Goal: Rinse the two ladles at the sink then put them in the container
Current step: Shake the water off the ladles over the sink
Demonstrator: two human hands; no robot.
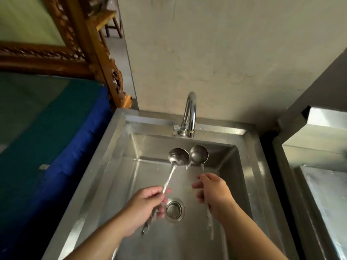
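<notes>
Two steel ladles hang over the steel sink [105, 166]. My left hand [144, 205] grips the handle of the left ladle [178, 156], whose bowl points away from me. My right hand [214, 192] holds the handle of the right ladle [199, 154]. The two bowls sit side by side, touching or nearly so, just below the curved tap [190, 111]. A thin trickle of water drips between the bowls. Both handle ends stick out behind my hands. No container for the ladles can be made out.
The drain strainer [174, 209] lies in the sink floor between my hands. A second steel basin [323, 188] stands to the right. A blue and green covered surface [47, 137] and a carved wooden frame [90, 53] are on the left. A plain wall rises behind the tap.
</notes>
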